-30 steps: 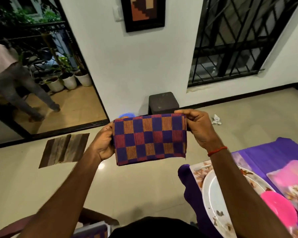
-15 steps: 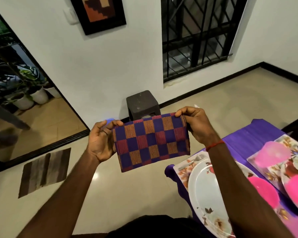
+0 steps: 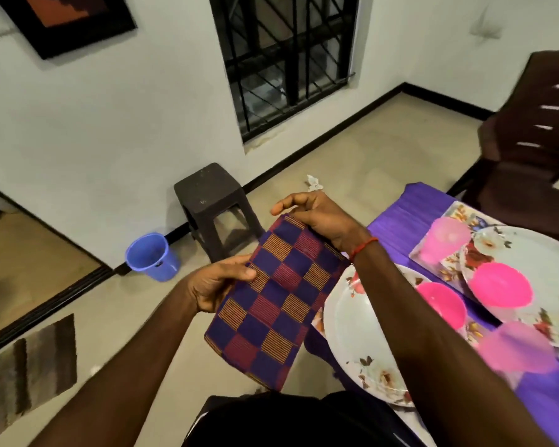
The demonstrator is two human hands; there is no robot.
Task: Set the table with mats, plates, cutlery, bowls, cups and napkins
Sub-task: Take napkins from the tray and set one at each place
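Note:
A folded checked napkin (image 3: 278, 301) in purple, red and orange hangs in the air, tilted with its long side running from upper right to lower left. My left hand (image 3: 217, 283) pinches its left edge. My right hand (image 3: 317, 216) holds its top corner. To the right a purple tablecloth (image 3: 397, 217) covers the table. On it lie a white floral plate (image 3: 359, 346) on a floral mat, a second plate (image 3: 536, 253), pink bowls (image 3: 441, 304) (image 3: 499, 288) and pink cups (image 3: 444, 240) (image 3: 518, 346).
A dark plastic stool (image 3: 210, 195) stands by the wall with a blue bucket (image 3: 150, 256) beside it. A dark chair (image 3: 530, 150) stands at the table's far end. A striped floor mat (image 3: 26, 372) lies at the left. A scrap of paper (image 3: 313, 182) lies on the floor.
The napkin has turned from level to slanted and come down toward the table's edge. My left hand dropped lower. The view has swung right, showing more of the table and the chair.

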